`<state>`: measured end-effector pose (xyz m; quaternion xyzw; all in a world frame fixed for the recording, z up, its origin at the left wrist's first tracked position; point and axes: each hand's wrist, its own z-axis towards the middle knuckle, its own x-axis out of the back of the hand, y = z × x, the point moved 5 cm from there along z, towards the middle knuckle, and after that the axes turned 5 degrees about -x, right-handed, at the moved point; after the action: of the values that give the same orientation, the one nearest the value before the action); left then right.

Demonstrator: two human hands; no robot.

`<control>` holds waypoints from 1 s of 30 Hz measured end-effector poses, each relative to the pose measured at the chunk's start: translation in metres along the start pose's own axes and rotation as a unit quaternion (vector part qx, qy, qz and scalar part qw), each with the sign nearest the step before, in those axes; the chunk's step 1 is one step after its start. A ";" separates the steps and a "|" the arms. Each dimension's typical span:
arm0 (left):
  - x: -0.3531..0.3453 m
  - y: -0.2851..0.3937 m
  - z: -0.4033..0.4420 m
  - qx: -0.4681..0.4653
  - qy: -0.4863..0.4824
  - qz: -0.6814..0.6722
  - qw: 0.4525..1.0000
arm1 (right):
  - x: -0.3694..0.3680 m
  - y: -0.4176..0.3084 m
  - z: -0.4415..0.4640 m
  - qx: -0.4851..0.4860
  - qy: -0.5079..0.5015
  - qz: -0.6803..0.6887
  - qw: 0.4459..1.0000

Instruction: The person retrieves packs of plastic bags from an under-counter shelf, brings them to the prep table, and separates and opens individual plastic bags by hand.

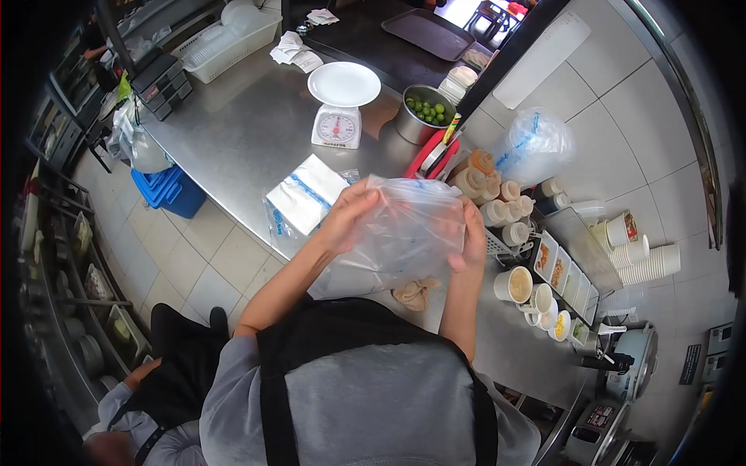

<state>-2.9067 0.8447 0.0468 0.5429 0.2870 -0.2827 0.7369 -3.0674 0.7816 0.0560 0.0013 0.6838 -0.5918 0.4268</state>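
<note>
Plastic bag (416, 229), see-through, held up over the near side of the steel counter (225, 132), right in front of the black apron (350, 320). Left hand (353, 213) has one side pinched between thumb and fingers, right hand (468, 241) pinches the other, so I'd guess the two-sided hold is to keep the film spread. Top edge runs left to right between them, the rest drapes back toward the apron. Mouth's probably that top edge, but too crumpled to call the long axis. White pack (299, 194) with the blue band sits just beside the left hand, probably for easy reach.
</note>
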 end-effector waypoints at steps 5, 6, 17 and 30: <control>-0.003 -0.004 0.023 0.072 -0.260 -0.204 0.941 | 0.004 -0.013 0.014 0.039 0.055 -0.022 0.997; -0.004 -0.002 0.029 0.097 -0.285 -0.184 0.936 | 0.010 -0.019 0.015 0.051 0.074 -0.050 0.995; 0.036 -0.011 0.033 0.020 0.006 0.259 0.966 | 0.046 0.022 0.041 0.000 0.130 -0.264 0.956; 0.153 -0.104 -0.019 0.046 0.083 0.450 0.888 | 0.132 0.141 0.012 -0.106 0.158 -0.471 0.862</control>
<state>-2.8814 0.8206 -0.1359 0.6688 0.0587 0.1126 0.7325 -3.0732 0.7473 -0.1346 -0.2725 0.7197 -0.6384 -0.0185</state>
